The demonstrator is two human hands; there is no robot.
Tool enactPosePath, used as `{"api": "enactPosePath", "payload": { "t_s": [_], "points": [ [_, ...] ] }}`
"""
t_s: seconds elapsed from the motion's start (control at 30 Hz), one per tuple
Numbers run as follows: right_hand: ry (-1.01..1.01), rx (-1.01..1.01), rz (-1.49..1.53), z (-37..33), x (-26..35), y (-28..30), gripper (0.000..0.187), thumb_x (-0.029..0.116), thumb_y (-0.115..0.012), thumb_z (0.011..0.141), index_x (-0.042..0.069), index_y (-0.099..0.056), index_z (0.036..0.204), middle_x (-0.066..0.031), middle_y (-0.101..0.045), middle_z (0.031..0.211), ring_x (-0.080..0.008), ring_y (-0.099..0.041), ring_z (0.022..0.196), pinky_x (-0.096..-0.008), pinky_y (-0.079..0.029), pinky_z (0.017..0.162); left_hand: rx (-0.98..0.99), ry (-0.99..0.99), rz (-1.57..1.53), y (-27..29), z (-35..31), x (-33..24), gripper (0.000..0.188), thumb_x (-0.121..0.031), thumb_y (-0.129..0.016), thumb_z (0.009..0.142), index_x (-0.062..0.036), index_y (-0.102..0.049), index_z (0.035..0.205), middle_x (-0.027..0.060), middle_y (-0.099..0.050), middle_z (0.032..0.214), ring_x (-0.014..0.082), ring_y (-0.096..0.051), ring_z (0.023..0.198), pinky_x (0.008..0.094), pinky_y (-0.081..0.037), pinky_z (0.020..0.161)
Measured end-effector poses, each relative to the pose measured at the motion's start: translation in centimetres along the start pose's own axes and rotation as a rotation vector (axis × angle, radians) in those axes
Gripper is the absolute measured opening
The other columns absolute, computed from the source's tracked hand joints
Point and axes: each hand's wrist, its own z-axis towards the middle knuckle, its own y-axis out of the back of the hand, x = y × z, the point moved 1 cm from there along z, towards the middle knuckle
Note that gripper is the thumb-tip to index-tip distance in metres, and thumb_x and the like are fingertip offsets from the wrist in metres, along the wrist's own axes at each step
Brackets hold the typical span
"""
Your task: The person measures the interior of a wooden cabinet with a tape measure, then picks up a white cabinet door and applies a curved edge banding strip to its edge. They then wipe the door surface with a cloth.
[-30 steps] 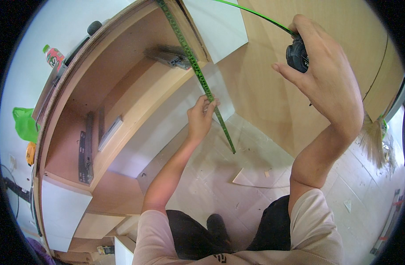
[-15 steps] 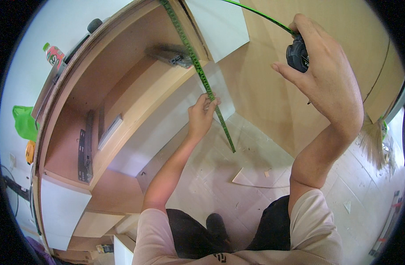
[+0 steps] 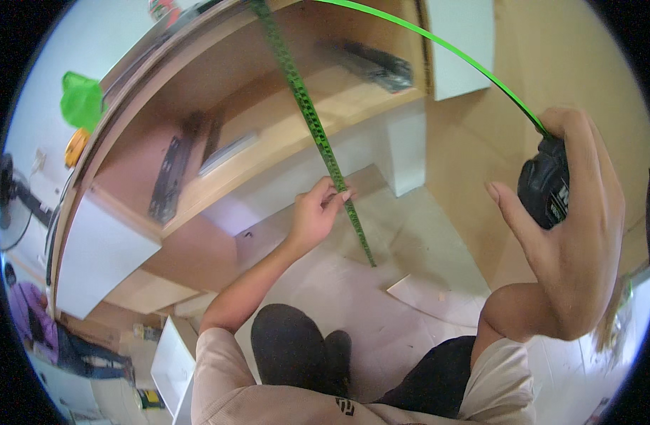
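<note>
My left hand (image 3: 315,214) pinches the green blade of a tape measure between thumb and fingers, a little above its free end, which hangs over the floor. The printed blade (image 3: 312,117) runs up across the front of a wooden cabinet (image 3: 381,110) and leaves the top of the view. A plain green stretch of blade curves back down to the black tape measure case (image 3: 541,185). Around that case my right hand (image 3: 587,219) is wrapped at the right, its thumb held away from it. Inside the cabinet lie dark metal drawer slides (image 3: 174,170) and a pale strip (image 3: 227,152).
A curved thin board piece (image 3: 434,301) lies on the tiled floor. At the far left are a fan (image 3: 17,191), a green bag (image 3: 82,100) and another person (image 3: 36,312). A white box-like panel (image 3: 174,365) stands lower left, and a broom (image 3: 608,329) is at the right edge.
My view has turned, so the cabinet appears shifted right. My right hand with the tape case is lower and farther right. My left hand still pinches the blade, slightly lower.
</note>
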Motion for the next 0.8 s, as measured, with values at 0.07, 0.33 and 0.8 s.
{"api": "enactPosePath", "payload": {
  "t_s": [0.07,0.33,0.8],
  "points": [
    [-0.002,0.024,0.0,0.1,0.8,-0.5,0.066,0.008,-0.089,0.072,0.0,-0.058,0.129,-0.0199,-0.064,0.114,-0.0417,-0.063,0.098,-0.0436,-0.052,0.088,-0.046,0.013,0.035,1.7,-1.7,0.5,0.017,-0.008,-0.064,0.106,0.0037,-0.063,0.118,0.0148,-0.08,0.107,0.0198,-0.077,0.104,0.0307,-0.06,0.086],
    [0.122,0.043,0.092,1.2,2.3,-2.3,0.067,0.009,-0.089,0.073,0.0,-0.057,0.131,-0.0212,-0.064,0.119,-0.0412,-0.064,0.102,-0.0442,-0.052,0.089,-0.19,0.095,0.058,4.7,-4.8,1.9,0.017,-0.008,-0.065,0.105,0.0017,-0.065,0.118,0.0146,-0.081,0.103,0.0194,-0.078,0.1,0.0313,-0.061,0.084],
    [0.11,0.014,-0.001,2.4,3.9,-3.5,0.063,0.011,-0.088,0.072,0.002,-0.058,0.128,-0.0205,-0.065,0.117,-0.0446,-0.065,0.101,-0.046,-0.053,0.086,-0.174,0.086,0.095,4.2,-4.7,1.8,0.018,-0.01,-0.066,0.105,0.0011,-0.066,0.119,0.0132,-0.081,0.102,0.0186,-0.078,0.099,0.0305,-0.06,0.084]
  ]
}}
